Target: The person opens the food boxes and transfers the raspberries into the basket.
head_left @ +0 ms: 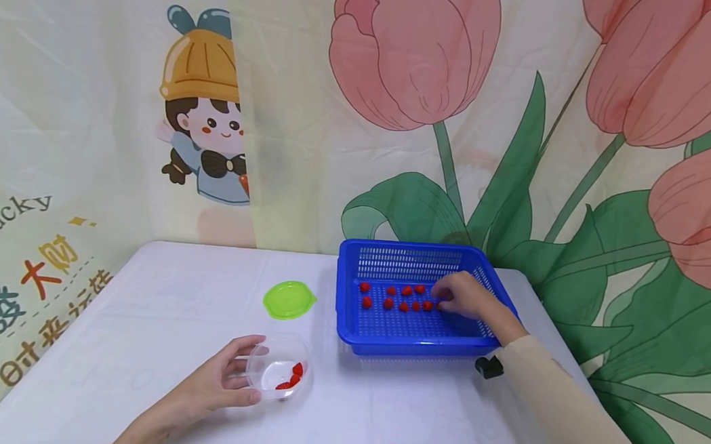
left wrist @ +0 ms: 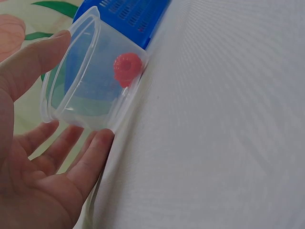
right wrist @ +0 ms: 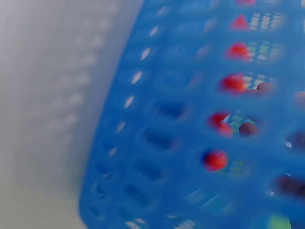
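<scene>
On the white table, my left hand (head_left: pixel 214 384) holds a clear plastic cup (head_left: pixel 260 377), thumb on one side and curved fingers on the other. Several red raspberries (head_left: pixel 296 370) lie at the bottom of the cup; one raspberry (left wrist: pixel 127 67) shows through its wall in the left wrist view. Over the blue basket (head_left: pixel 378 346), my right hand (head_left: pixel 464 295) reaches down with bent fingers to a raspberry (head_left: pixel 440 306) at the right end of the berries. Whether the fingers pinch it is hidden. Blurred raspberries (right wrist: pixel 233 83) show through the basket in the right wrist view.
A bright green lid (head_left: pixel 289 299) lies flat left of the basket, behind the cup. More raspberries (head_left: pixel 389 303) are spread in two rough rows on the basket floor. A small black device (head_left: pixel 489 367) sits at the right sleeve. A printed cloth (head_left: pixel 295 110) hangs behind the table.
</scene>
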### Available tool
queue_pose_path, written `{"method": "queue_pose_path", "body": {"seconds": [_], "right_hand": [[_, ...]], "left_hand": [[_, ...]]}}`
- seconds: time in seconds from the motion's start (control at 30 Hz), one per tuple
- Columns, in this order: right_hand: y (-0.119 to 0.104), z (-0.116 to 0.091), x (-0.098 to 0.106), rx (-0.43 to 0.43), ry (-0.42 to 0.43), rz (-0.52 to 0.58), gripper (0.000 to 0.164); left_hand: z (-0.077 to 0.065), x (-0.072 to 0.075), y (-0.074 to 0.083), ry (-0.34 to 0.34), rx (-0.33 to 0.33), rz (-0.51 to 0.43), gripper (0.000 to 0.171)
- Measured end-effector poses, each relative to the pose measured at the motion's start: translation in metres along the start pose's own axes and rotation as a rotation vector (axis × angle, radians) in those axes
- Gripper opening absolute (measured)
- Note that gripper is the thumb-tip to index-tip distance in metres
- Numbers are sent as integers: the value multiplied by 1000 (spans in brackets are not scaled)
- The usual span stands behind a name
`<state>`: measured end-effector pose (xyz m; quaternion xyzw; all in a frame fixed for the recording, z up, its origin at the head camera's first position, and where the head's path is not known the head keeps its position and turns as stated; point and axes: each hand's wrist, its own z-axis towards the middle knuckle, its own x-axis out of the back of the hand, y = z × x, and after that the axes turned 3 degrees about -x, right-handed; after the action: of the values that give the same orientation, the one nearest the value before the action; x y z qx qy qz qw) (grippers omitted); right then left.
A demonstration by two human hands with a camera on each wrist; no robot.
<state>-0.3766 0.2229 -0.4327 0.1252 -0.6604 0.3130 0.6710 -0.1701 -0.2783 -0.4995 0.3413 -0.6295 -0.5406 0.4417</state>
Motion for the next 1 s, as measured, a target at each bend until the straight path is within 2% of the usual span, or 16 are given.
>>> {"method": "queue_pose_path", "body": {"seconds": [0.17, 0.33, 0.4, 0.53, 0.77, 1.0], "right_hand": [[-33, 1, 18, 56, 35, 5, 23], [-73, 3, 35, 151, 56, 24, 25], [-89, 4, 40, 188, 53, 35, 26], [-117, 7, 48, 203, 19, 52, 29], [-158, 14, 51, 237, -34, 75, 31], [-191, 27, 41, 296, -101, 89, 31]], "left_hand": [[0, 1, 0, -2, -9, -7, 86], [-1, 2, -1, 1, -6, -5, 86], [-1, 2, -1, 1, -6, -1, 86], [-1, 2, -2, -1, -5, -4, 86], [-1, 2, -2, 2, -1, -3, 87], [1, 1, -2, -8, -21, -10, 87]]}}
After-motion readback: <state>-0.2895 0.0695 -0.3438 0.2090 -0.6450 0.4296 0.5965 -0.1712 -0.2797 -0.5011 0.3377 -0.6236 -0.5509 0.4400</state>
